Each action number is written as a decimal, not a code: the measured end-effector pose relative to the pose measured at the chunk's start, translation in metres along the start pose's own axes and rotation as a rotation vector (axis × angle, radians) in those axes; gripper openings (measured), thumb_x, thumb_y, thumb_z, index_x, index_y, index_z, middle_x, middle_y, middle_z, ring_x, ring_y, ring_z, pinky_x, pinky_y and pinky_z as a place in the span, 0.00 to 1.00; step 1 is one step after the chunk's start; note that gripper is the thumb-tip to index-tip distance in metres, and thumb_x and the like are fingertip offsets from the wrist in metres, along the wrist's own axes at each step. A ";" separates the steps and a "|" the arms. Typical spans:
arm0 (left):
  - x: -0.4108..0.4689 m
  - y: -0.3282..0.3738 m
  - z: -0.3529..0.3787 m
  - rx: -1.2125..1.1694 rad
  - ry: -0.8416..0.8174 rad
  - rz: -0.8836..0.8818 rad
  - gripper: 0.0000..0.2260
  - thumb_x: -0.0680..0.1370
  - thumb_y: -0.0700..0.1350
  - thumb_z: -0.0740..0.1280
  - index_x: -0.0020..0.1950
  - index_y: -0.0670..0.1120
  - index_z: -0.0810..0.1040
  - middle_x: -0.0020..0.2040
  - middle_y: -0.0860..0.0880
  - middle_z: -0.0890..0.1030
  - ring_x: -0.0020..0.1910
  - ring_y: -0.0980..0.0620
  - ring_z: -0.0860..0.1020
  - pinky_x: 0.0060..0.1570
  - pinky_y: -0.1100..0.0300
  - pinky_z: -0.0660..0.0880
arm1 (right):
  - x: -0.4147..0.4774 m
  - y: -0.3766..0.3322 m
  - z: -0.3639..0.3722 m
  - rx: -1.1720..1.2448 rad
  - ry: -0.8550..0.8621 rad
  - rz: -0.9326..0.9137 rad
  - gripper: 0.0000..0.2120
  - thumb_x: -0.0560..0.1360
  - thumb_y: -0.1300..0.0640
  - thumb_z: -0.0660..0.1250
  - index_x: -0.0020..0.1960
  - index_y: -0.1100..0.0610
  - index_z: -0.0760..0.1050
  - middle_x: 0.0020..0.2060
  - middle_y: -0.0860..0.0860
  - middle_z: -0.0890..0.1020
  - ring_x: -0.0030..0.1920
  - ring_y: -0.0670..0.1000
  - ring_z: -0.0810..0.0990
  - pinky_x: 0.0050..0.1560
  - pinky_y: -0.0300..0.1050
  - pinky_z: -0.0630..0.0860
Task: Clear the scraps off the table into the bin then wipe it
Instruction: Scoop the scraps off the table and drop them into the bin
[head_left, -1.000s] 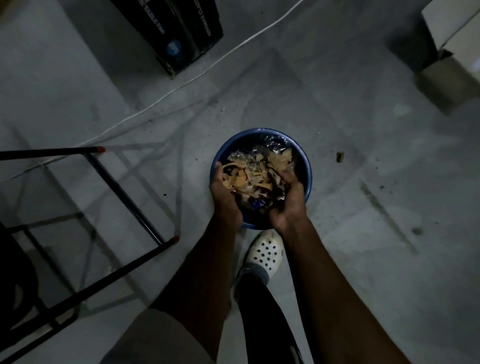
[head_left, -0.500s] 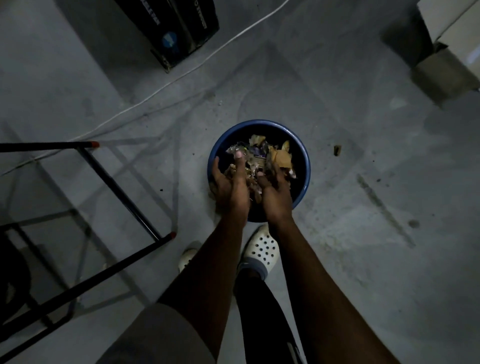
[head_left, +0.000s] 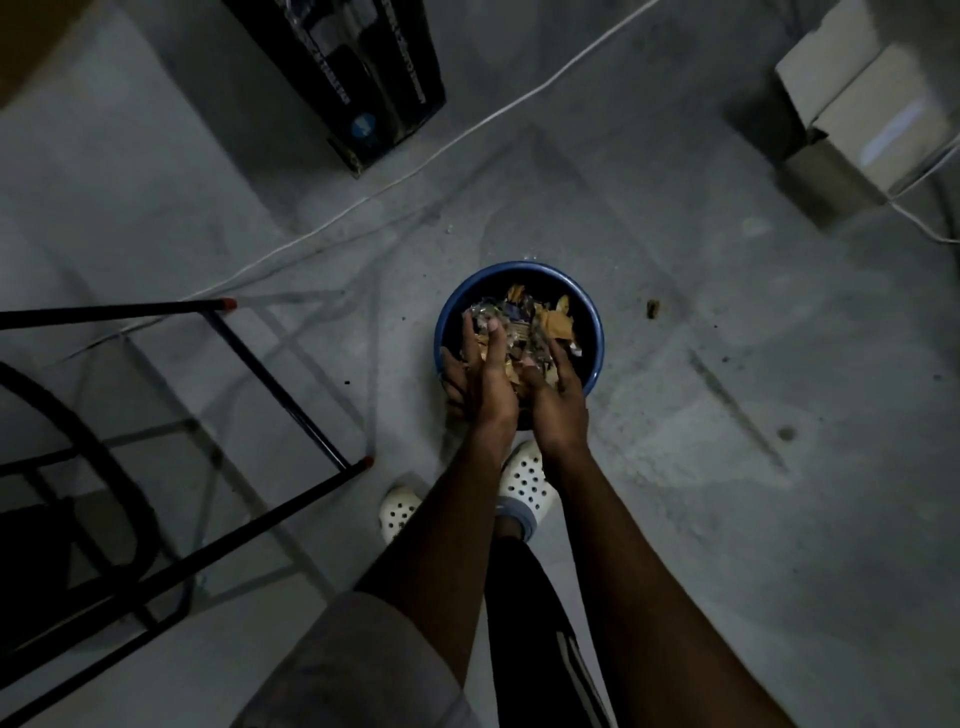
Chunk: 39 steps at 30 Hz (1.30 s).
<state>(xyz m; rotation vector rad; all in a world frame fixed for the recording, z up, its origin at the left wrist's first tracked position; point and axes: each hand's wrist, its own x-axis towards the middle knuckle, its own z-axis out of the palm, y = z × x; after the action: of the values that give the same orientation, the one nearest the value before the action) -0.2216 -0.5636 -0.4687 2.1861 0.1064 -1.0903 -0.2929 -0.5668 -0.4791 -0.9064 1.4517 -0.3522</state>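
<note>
Scraps (head_left: 551, 323) seem light, loose, papery; I would scoop from below | left hand (head_left: 484, 375) and right hand (head_left: 557, 397) released, fingers straight, over bin (head_left: 597, 338)

A black trouser leg (head_left: 524, 613) with a white side stripe (head_left: 576, 665) is worn. At its end, a grey sock (head_left: 517, 514) and white perforated clogs (head_left: 522, 478) are seen; to its left, a grey short sleeve (head_left: 358, 670).
</note>
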 end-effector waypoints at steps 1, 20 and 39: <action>-0.014 0.009 -0.009 -0.028 -0.001 0.011 0.27 0.81 0.68 0.53 0.80 0.67 0.53 0.84 0.48 0.50 0.82 0.47 0.47 0.78 0.41 0.44 | -0.016 -0.012 -0.004 0.006 0.005 0.003 0.22 0.79 0.47 0.67 0.72 0.32 0.71 0.74 0.44 0.74 0.73 0.48 0.73 0.74 0.57 0.71; -0.264 0.150 -0.174 -0.307 -0.296 0.011 0.26 0.85 0.60 0.52 0.57 0.46 0.85 0.51 0.45 0.86 0.50 0.53 0.85 0.45 0.62 0.81 | -0.257 -0.214 -0.031 0.165 0.085 0.019 0.14 0.77 0.68 0.73 0.61 0.57 0.84 0.55 0.53 0.86 0.48 0.39 0.84 0.46 0.32 0.80; -0.051 0.025 -0.060 -0.363 -0.163 -0.154 0.18 0.85 0.53 0.60 0.73 0.49 0.74 0.69 0.42 0.78 0.66 0.47 0.77 0.47 0.64 0.73 | -0.006 -0.036 0.006 0.037 0.140 0.146 0.19 0.79 0.67 0.63 0.64 0.50 0.83 0.62 0.49 0.83 0.63 0.52 0.81 0.67 0.54 0.78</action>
<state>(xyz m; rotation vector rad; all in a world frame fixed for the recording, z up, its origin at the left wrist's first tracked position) -0.2050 -0.5350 -0.3927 1.7821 0.3749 -1.2233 -0.2772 -0.5831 -0.4504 -0.7531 1.6248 -0.3372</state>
